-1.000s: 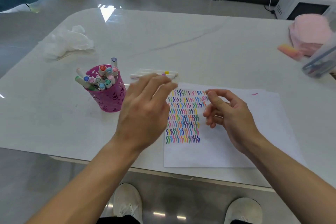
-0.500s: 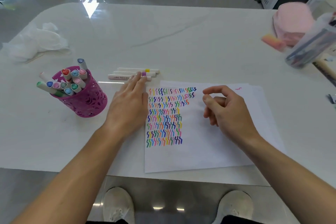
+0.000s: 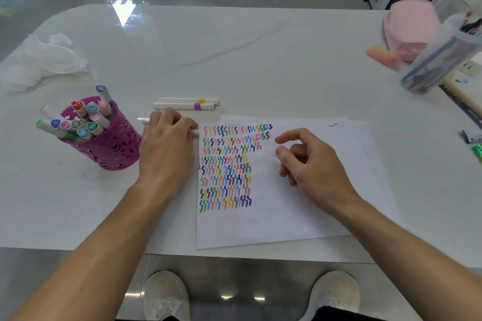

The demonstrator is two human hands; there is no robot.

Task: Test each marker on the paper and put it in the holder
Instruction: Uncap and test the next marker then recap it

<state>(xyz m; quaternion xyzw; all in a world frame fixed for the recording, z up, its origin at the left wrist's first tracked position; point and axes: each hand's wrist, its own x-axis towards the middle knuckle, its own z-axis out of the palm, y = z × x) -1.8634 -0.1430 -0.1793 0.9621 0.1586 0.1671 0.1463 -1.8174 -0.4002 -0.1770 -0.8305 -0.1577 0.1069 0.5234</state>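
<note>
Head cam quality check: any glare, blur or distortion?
Head view: bright glare patch on the glossy white table far left; clear plastic pen box at right edge is smeared; table edges bow from wide lens; squiggles on white paper sheet are sharp.

**Person, head view.** The left hand [image 3: 167,148] and right hand [image 3: 313,164] are bare. The left forearm [image 3: 99,255] and right forearm [image 3: 404,250] are uncovered down to the lower corners of the frame. Below the near edge of the counter [image 3: 78,216] are the left shoe [image 3: 167,294] and right shoe [image 3: 335,292]. Both are pale, off-white trainers with rounded toes, greyed and scuffed on top. Laces seem to run down the left shoe, though blur leaves this uncertain. A strip of dark clothing [image 3: 339,314] shows at the bottom edge, partly covering the right shoe.
</note>
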